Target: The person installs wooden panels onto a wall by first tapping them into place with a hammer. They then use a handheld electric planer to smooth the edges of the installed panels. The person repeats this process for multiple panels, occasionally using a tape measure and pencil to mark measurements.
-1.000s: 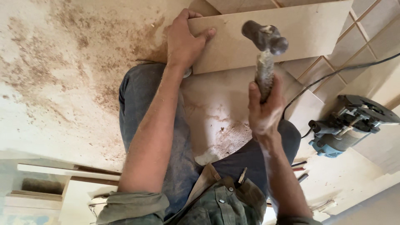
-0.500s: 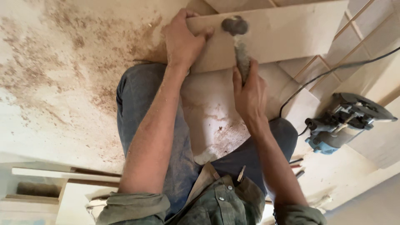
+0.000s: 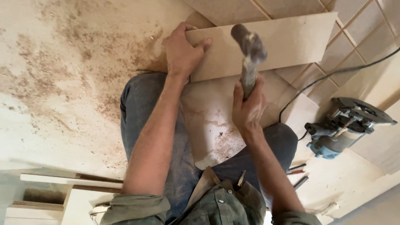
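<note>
In the head view we looked down past our knees at a dusty floor (image 3: pixel 62 83). Our left hand (image 3: pixel 182 52) lay flat on the near left end of a long beige tile (image 3: pixel 287 41), the thumb stretched along its top face and the fingers curled over the left edge, pressing it down rather than gripping it. The tile ran from that hand off to the right, lying across the floor just ahead of our knees, its far right end reaching over tiles already laid (image 3: pixel 358 25) with thin joints between them.

Our right hand (image 3: pixel 249 109) was closed tight around the handle of a mallet (image 3: pixel 250 54), held upright above the tile's middle. The dark, dust-smeared head stood over the tile; we could not tell whether it touched the surface. The head was somewhat blurred.

Between our legs lay a pale slab (image 3: pixel 212 125) smeared with brown grit. To the right, well apart from the hands, a blue power tool (image 3: pixel 341 125) rested on its side, its black cord (image 3: pixel 333 75) curving away across the laid tiles. A couple of pencils (image 3: pixel 298 175) lay beside our right knee, and pale wooden strips (image 3: pixel 71 181) sat at lower left.
</note>
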